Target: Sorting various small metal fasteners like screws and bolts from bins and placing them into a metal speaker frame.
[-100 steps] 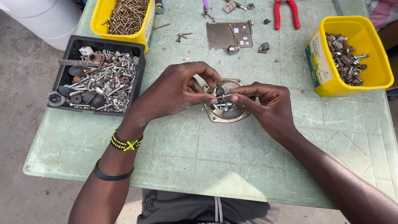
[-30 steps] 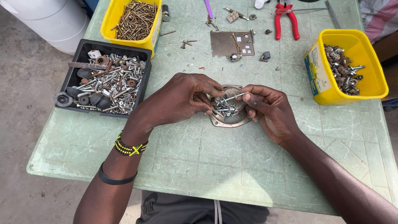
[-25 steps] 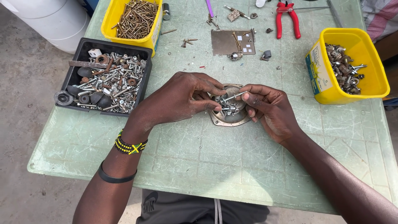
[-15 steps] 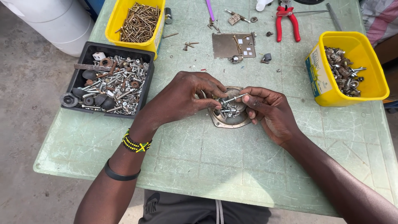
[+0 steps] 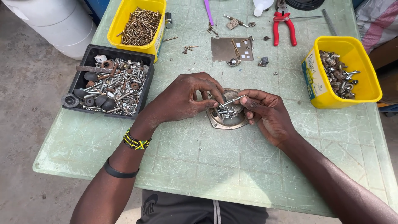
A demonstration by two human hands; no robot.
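Both hands meet over the middle of the pale green surface (image 5: 232,166), right above a round metal plate (image 5: 227,120) that lies flat there with a small heap of bolts and nuts (image 5: 226,111) piled on it. The left hand (image 5: 182,99) comes in from nine o'clock of the plate, fingers curled and pressed together at the tips, pinching into that heap of small hardware. The right hand (image 5: 269,114) sits at three o'clock, thumb and forefinger nipped on a slim silver bolt (image 5: 233,100) whose free end slants toward the left hand's fingertips. The two hands are almost touching over the plate.

Over at nine o'clock of the left hand stands a black tray (image 5: 108,85) heaped with mixed bolts, washers and dark rubber pieces. At eleven o'clock, a yellow tub of brownish screws (image 5: 139,25). Straight up at twelve o'clock lies a flat square metal sheet (image 5: 231,49) with a few loose bits on it, and beyond that, toward one o'clock, red-handled pliers (image 5: 284,28). At two to three o'clock of the right hand, a second yellow tub (image 5: 344,74) holds grey fittings. A beaded wristband (image 5: 136,142) and a black band (image 5: 120,172) ring the left forearm.
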